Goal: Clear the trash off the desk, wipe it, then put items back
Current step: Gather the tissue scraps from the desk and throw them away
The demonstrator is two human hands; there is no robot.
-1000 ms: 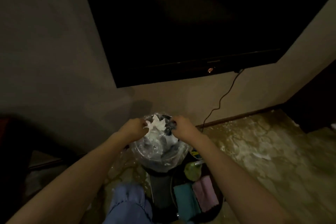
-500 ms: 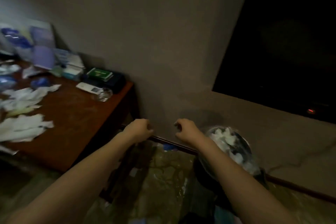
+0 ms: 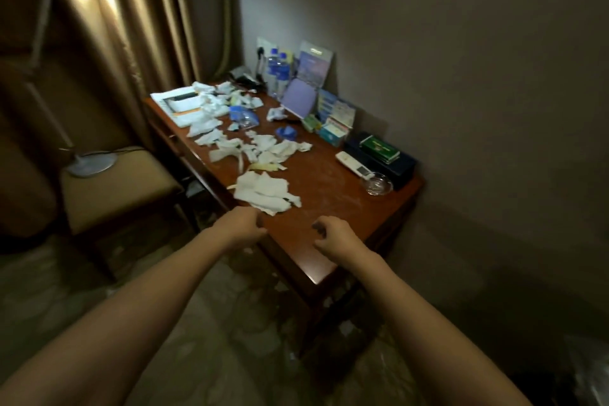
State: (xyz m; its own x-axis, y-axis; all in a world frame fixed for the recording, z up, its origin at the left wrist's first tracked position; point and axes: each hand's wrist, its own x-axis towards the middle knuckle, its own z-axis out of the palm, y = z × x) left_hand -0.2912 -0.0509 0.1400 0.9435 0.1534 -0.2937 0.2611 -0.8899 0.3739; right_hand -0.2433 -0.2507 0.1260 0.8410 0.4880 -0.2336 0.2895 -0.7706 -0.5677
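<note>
A brown wooden desk (image 3: 333, 194) stands against the wall, littered with several crumpled white tissues (image 3: 265, 191) and blue wrappers (image 3: 244, 114). My left hand (image 3: 242, 224) hovers over the desk's near edge, just below the nearest tissue pile, fingers loosely curled and holding nothing. My right hand (image 3: 333, 234) hangs over the bare near corner of the desk, fingers also loosely curled and empty.
Along the wall stand water bottles (image 3: 275, 71), brochures (image 3: 313, 76), small boxes (image 3: 334, 130), a dark box (image 3: 379, 155), a white remote (image 3: 352, 163) and a glass ashtray (image 3: 377, 184). A cushioned chair (image 3: 108, 188) carrying a lamp base (image 3: 90, 165) sits left of the desk.
The view swung left from the lined trash bin to the desk. Both hands left the bin, where they touched tissue, and now hover empty over the desk's near edge.
</note>
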